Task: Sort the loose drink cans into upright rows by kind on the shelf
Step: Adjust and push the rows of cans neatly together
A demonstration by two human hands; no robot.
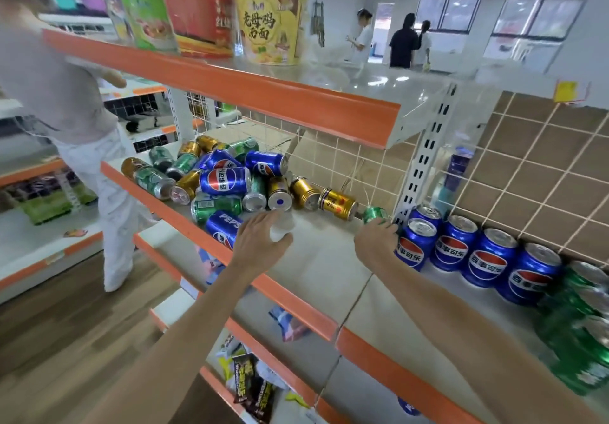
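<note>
The left hand point(260, 237) is clenched around a blurred white thing; the right hand point(375, 242) grips a green can point(374, 215); the blue row point(474, 252) stands at its 3 o'clock.

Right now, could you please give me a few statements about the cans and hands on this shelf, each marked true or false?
1. The blue Pepsi cans at the right stand upright in a row. True.
2. The left hand is empty. False: it holds a blurred white can.
3. The right hand grips a green can. True.
4. The gold cans stand upright. False: they lie on their sides.
5. The orange-edged top shelf holds drink cans. False: it holds noodle tubs.
</note>
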